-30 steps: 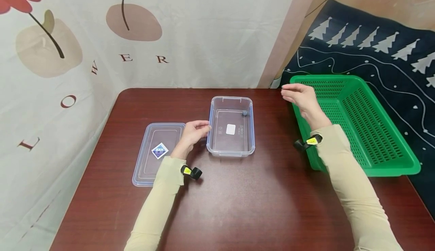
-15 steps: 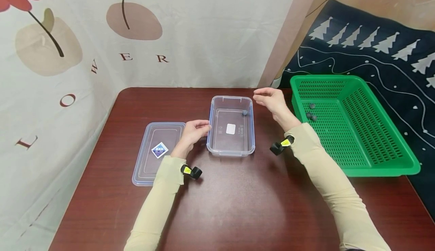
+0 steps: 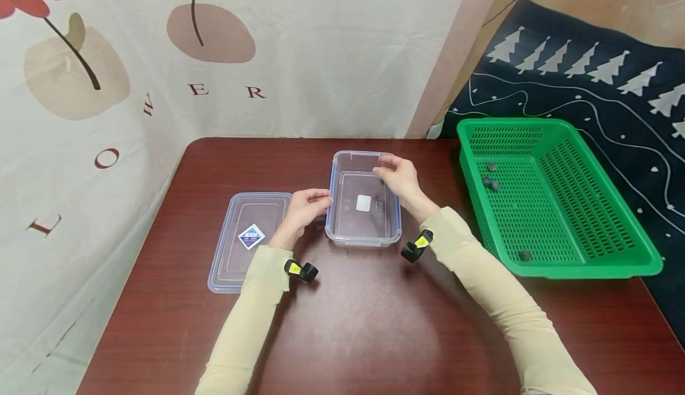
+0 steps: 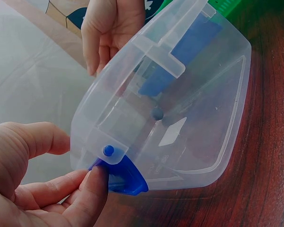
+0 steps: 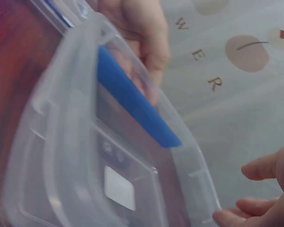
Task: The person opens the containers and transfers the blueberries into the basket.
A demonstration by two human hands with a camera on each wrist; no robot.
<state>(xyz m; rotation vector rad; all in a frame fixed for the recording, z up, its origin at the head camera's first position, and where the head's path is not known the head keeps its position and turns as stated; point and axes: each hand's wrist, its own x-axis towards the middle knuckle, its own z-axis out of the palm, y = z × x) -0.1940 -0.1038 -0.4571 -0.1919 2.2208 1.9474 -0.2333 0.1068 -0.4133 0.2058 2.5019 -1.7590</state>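
A clear plastic food container (image 3: 350, 228) with blue side clips stands on the table without its lid. My left hand (image 3: 306, 210) holds its left side, thumb and fingertips on the blue clip (image 4: 125, 177) in the left wrist view. My right hand (image 3: 398, 179) reaches over the right rim, thumb and fingers apart; the right wrist view shows a gap between fingertips. One small round dark-blue berry, like a blueberry (image 4: 157, 113), lies in the container. The clear lid (image 3: 227, 264) with a blue-white sticker lies flat to the left.
A green perforated basket (image 3: 615, 228) stands at the right, with several dark berries (image 3: 492, 167) on its floor. The brown table (image 3: 348, 323) ends against a printed curtain (image 3: 332, 85) at the back.
My right hand has travelled left from the basket's near rim to over the container, uncovering berries in the basket. The left hand stays on the container's side.
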